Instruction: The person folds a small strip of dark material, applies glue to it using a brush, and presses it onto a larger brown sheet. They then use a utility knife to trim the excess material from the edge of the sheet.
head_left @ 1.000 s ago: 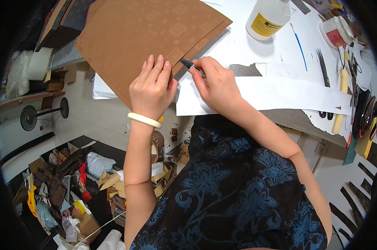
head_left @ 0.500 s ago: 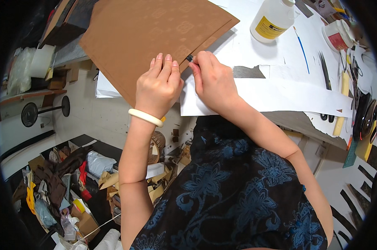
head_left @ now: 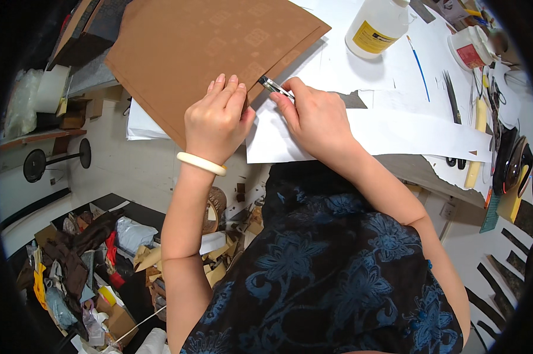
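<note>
1. Since the earlier frame, your right hand [head_left: 316,118] has been sliding the craft knife [head_left: 274,87] up along the edge of the brown sheet [head_left: 201,53], farther from your body.
2. You are pinching the knife between thumb and fingers, and its blade is touching the sheet's lower right edge, just beside your left fingertips.
3. Its long axis is running diagonally, handle toward your right hand and tip pointing up and left.
4. Your left hand [head_left: 216,121] is pressing flat on the sheet, fingers together, grasping nothing.
5. Both hands are sitting close together; the right is the nearer one to the knife.
6. White paper [head_left: 396,133] is lying under your right wrist on the table [head_left: 349,71].
</note>
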A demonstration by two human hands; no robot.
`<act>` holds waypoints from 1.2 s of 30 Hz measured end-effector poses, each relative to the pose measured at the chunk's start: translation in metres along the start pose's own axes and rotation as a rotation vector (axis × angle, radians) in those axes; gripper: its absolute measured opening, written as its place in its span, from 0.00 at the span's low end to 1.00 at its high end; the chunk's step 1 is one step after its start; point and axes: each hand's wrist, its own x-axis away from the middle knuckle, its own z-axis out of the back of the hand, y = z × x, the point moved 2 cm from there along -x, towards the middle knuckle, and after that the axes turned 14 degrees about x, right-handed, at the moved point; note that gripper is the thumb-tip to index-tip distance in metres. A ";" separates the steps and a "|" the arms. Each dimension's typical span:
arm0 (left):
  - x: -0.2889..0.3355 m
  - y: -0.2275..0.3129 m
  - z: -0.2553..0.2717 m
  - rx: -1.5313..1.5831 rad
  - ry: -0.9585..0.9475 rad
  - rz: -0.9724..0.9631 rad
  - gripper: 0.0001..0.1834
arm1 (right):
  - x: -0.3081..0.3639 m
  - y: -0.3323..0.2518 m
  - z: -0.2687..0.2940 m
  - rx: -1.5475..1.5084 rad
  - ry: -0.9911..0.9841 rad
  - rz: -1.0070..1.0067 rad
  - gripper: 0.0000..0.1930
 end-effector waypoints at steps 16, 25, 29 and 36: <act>-0.001 -0.006 0.000 -0.028 -0.041 -0.143 0.12 | -0.014 0.003 -0.020 0.136 0.265 0.110 0.10; -0.003 -0.006 -0.003 -0.027 -0.046 -0.144 0.13 | -0.008 -0.016 -0.036 0.130 0.274 0.074 0.10; -0.005 -0.006 -0.002 -0.018 -0.040 -0.137 0.14 | -0.018 -0.006 -0.028 0.089 0.270 0.065 0.10; -0.007 -0.006 -0.002 -0.016 -0.042 -0.115 0.13 | -0.018 -0.019 -0.032 0.126 0.218 0.009 0.11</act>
